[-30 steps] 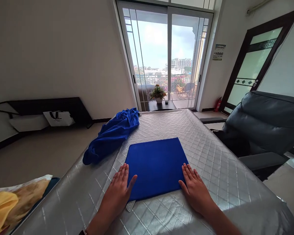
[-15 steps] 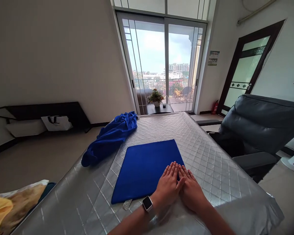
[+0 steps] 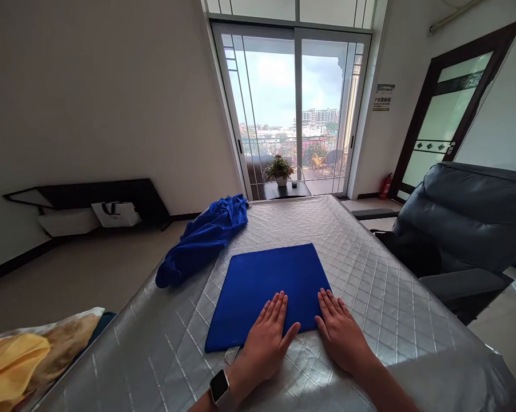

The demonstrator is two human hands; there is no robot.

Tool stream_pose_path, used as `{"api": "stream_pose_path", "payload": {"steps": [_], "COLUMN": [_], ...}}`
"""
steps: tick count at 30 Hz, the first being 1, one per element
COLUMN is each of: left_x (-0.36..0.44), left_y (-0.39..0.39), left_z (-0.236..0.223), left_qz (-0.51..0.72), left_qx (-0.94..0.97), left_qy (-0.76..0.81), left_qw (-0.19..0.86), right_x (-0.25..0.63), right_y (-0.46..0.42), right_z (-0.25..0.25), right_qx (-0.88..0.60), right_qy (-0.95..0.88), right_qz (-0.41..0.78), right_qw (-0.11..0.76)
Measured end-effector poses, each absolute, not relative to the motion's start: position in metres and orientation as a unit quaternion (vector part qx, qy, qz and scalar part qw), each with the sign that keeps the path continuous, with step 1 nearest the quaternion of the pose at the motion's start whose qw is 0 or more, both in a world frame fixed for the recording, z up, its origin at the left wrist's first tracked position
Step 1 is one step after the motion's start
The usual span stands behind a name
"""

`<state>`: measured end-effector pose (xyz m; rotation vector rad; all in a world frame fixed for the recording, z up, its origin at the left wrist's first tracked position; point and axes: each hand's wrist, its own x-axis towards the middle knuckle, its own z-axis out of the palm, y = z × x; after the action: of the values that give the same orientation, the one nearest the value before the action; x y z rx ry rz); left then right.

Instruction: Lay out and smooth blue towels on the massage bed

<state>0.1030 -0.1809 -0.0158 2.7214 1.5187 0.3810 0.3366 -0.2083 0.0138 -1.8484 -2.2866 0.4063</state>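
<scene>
Head view is looking along a table covered in quilted silver sheeting (image 3: 369, 286) toward a sliding glass door (image 3: 296, 103), with a dark leather armchair (image 3: 464, 223) standing off to the right. A crumpled blue cloth (image 3: 202, 240) is lying in soft folds near the sheeting's left edge. Closer in, a folded blue cloth (image 3: 258, 292) is lying flat, appearing light and limp and likely to slide easily on the slick cover, so its edges look like the best place to pinch. The left hand (image 3: 264, 343), wearing a smartwatch (image 3: 219, 387), and the right hand (image 3: 339, 332) are both resting open, palms down, on its near edge, gripping nothing.
</scene>
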Motion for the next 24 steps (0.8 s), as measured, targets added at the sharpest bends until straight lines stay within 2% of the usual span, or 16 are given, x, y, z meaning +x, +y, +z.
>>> {"api": "stream_pose_path", "payload": {"steps": [6, 11, 24], "left_x": [0.037, -0.005, -0.014], "left_y": [-0.194, -0.205, -0.216], "left_z": [-0.018, -0.025, -0.039], "left_qz": [0.089, 0.112, 0.157], "left_qx": [0.817, 0.794, 0.778], "left_qy": [0.570, 0.597, 0.608], "left_qw": [0.019, 0.005, -0.031], "right_x": [0.337, 0.337, 0.337], "right_y": [-0.210, -0.210, -0.211], "right_z": [0.013, 0.008, 0.008], "right_qx": [-0.623, -0.627, -0.630], "right_qy": [-0.767, -0.764, -0.767], "right_qz": [0.131, 0.126, 0.100], "right_qw": [0.082, 0.080, 0.066]}}
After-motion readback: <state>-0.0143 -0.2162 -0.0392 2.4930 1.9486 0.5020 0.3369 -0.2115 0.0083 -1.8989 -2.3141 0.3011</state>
